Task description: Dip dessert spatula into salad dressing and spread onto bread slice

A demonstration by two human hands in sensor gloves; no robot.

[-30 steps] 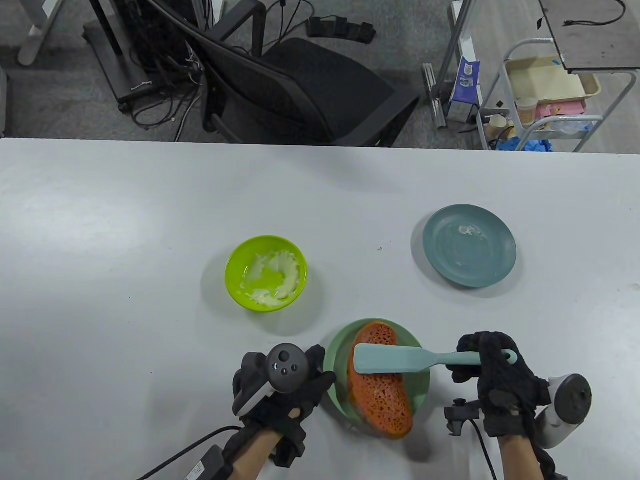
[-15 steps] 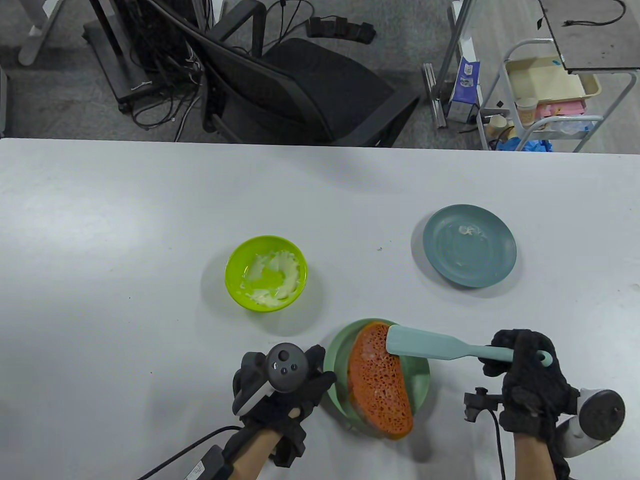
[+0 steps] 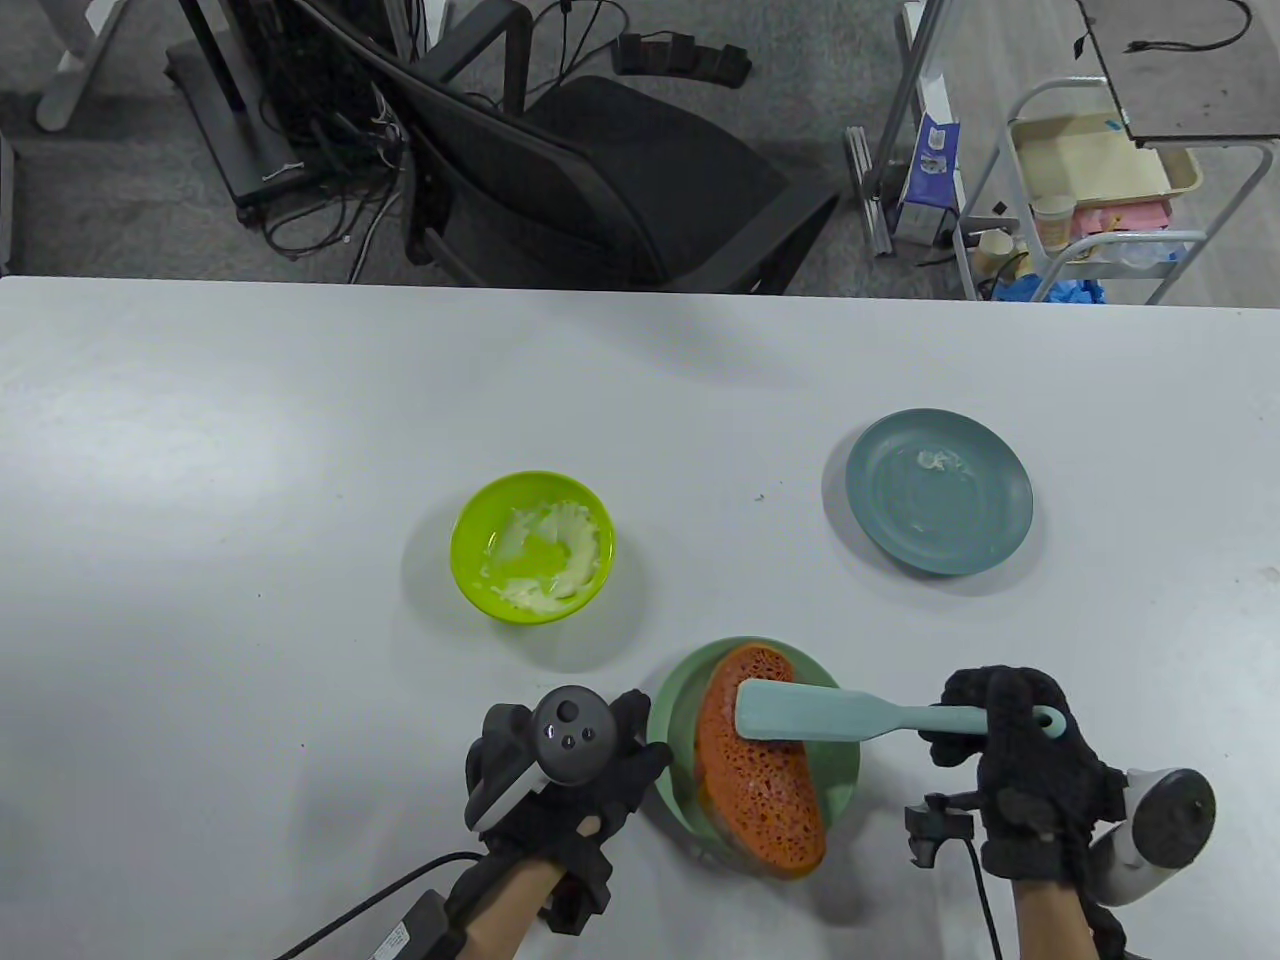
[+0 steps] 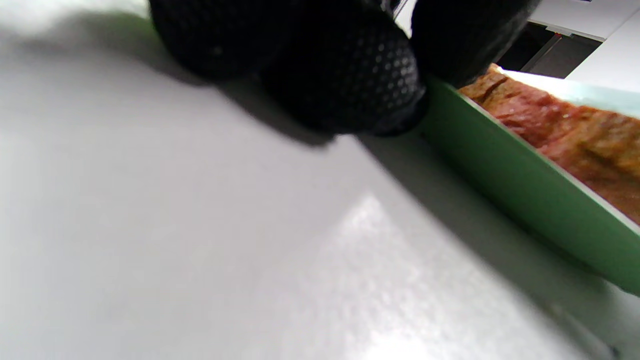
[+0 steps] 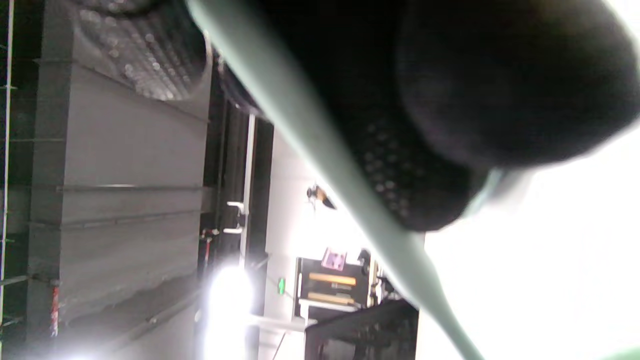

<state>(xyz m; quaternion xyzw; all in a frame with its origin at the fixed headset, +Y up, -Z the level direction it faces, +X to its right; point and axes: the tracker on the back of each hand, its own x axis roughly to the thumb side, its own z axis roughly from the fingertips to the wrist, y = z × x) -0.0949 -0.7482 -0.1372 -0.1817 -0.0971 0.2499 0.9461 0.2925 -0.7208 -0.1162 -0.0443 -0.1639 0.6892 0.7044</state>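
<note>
- Right hand [image 3: 1020,770], lower right of the table view: grip closed round the handle of the pale teal dessert spatula [image 3: 850,712]. Blade lies flat across the upper part of the bread slice [image 3: 758,770].
- Bread slice, orange and porous, sits in the green plate [image 3: 845,775] at bottom centre of the desk [image 3: 250,420]. Its lower end overhangs the plate rim.
- Left hand [image 3: 560,780], bottom centre-left: fingers against the plate's left rim; the left wrist view shows fingertips [image 4: 350,75] touching the green wall, seemingly steadying it. Whether they curl round the rim, cannot tell.
- Lime green bowl [image 3: 532,545], left of centre, holds white salad dressing [image 3: 545,555] smeared about the inside; well apart from the spatula.
- Blue-grey plate [image 3: 938,492], right of centre, carries a small white smear.
- Progress, by judgement: dipping appears done, spreading under way. Little white is plainly visible on the bread, so more strokes over the lower part, perhaps another dip, likely remain.
</note>
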